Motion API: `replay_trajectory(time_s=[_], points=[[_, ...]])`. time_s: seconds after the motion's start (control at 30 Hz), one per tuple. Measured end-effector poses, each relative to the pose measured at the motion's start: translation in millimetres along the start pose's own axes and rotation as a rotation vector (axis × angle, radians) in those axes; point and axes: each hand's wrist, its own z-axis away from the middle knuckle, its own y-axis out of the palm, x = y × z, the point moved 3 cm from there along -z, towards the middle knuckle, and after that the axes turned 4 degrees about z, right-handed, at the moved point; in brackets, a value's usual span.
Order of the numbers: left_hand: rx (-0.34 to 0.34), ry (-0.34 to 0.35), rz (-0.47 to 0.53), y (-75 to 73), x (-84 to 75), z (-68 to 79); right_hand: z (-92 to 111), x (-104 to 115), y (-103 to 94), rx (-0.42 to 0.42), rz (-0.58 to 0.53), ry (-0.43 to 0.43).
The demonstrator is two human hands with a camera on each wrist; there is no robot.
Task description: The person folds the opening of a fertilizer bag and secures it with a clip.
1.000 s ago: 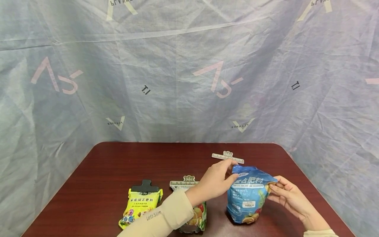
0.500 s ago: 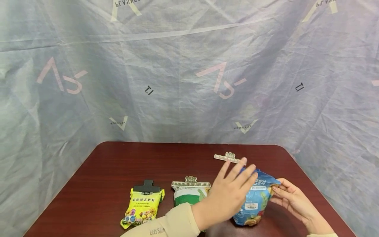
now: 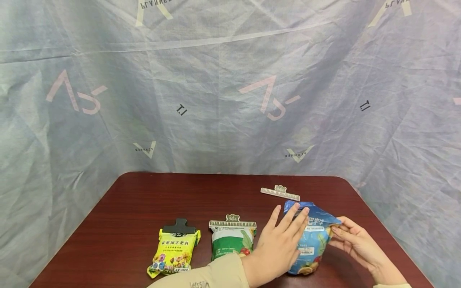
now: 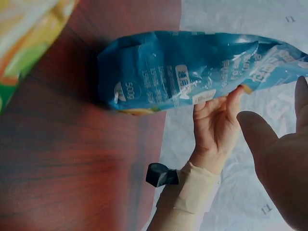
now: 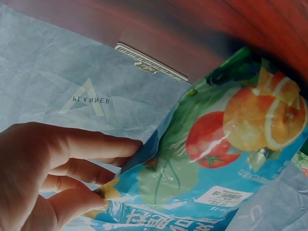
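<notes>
A blue fertilizer bag (image 3: pixel 317 244) with vegetables and fruit printed on it stands upright at the right of the table. My right hand (image 3: pixel 360 246) pinches its upper right corner between thumb and fingers, as the right wrist view also shows on the bag's printed side (image 5: pixel 211 139). In front of the bag's left half is my left hand (image 3: pixel 275 246), its fingers straight and spread, hiding part of the label. The left wrist view has the left thumb (image 4: pixel 257 132) apart from the bag, near its top. Behind the bag lies a loose bag clip (image 3: pixel 280 193) with a piano-key pattern.
Left of the blue bag stands a green-and-white bag (image 3: pixel 228 244), closed by a matching piano-key clip (image 3: pixel 232 222). Farther left lies a yellow fertilizer bag (image 3: pixel 174 252) under a black clip (image 3: pixel 180 227). A grey printed cloth (image 3: pixel 216 100) hangs behind the dark red table (image 3: pixel 155 196).
My left hand has let go of the blue bag's upper left edge, spread its fingers and come down in front of it. My right hand keeps its pinch on the corner.
</notes>
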Motion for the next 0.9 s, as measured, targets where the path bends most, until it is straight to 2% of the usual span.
replay_trajectory(time_s=[0.43,0.67,0.9], points=[[-0.012,-0.015,-0.053,10.5,7.5,-7.4,-1,1,0.3,-0.021,0.0,0.023],[0.011,-0.013,-0.078,12.4,9.5,-10.4,0,1,0.4,-0.023,-0.005,0.043],[-0.031,-0.009,-0.054,12.8,9.7,-10.1,0,0,3.6,-0.013,-0.005,0.055]])
